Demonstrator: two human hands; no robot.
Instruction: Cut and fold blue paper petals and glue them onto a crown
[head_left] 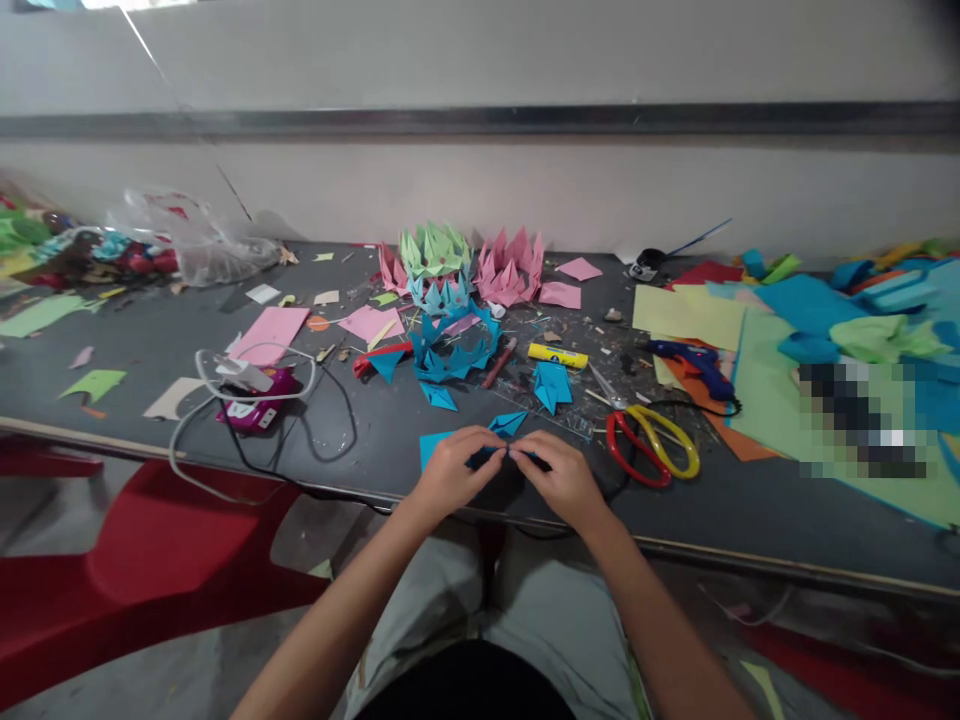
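Observation:
Both hands meet near the table's front edge over a small piece of folded blue paper [487,456], mostly hidden by the fingers. My left hand [459,463] pinches its left end, and my right hand [553,468] pinches the right end. Just beyond the fingertips lies a folded blue paper piece [508,423]. A flat blue sheet [432,446] sticks out beside my left hand. Farther back are more folded blue pieces [553,386] and a blue paper crown [456,345] with pointed tips.
Red-and-yellow-handled scissors [654,445], a yellow glue stick [557,355] and a blue glue gun [694,365] lie to the right. Pink [511,268] and green [435,250] paper crowns stand by the wall. At left, a purple power strip [257,400] trails cables over the edge.

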